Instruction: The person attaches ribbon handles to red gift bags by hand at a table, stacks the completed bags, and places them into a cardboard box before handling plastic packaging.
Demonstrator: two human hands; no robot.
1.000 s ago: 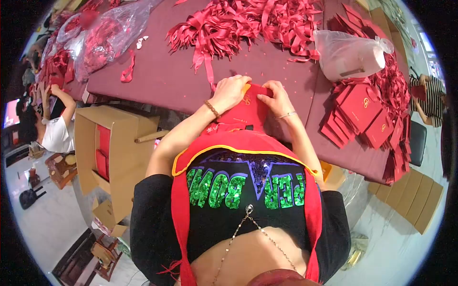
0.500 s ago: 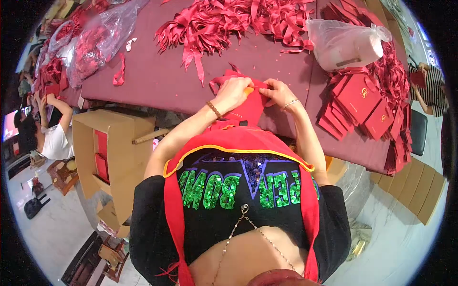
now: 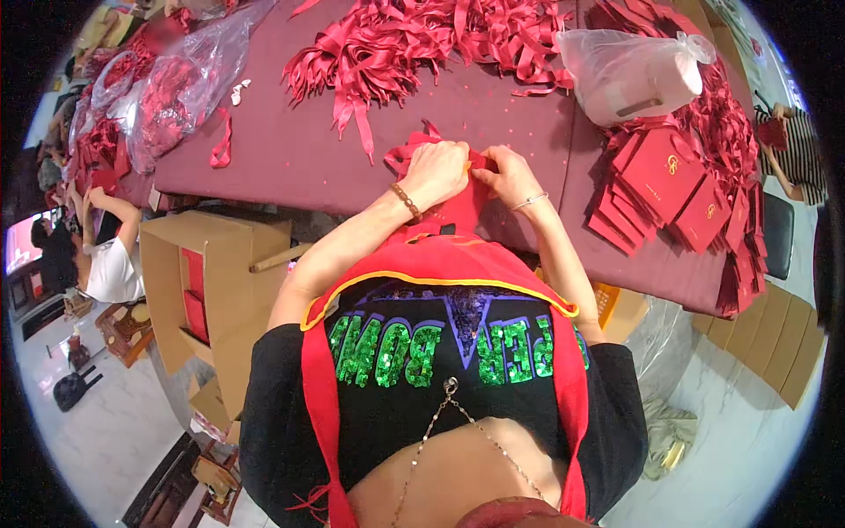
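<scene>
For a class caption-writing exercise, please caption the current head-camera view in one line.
Left hand and right hand hold a red bag near heaped ribbons and piled gold-marked bags.

1. Illumination: bright, fairly even.
2. Glare: highlights on clear plastic bag (image 3: 198, 75); panel (image 3: 22, 242) at far left washed out.
3. Shadow: soft, beside cardboard (image 3: 766, 339).
4. Optics: fisheye curvature, black corners, bluish rim; left hand (image 3: 433, 174), right hand (image 3: 512, 179) legible.

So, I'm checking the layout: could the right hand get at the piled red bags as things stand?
Probably yes, if freed: the right hand is occupied with a red bag, but open tablecloth leads across to the piled red bags.
</scene>
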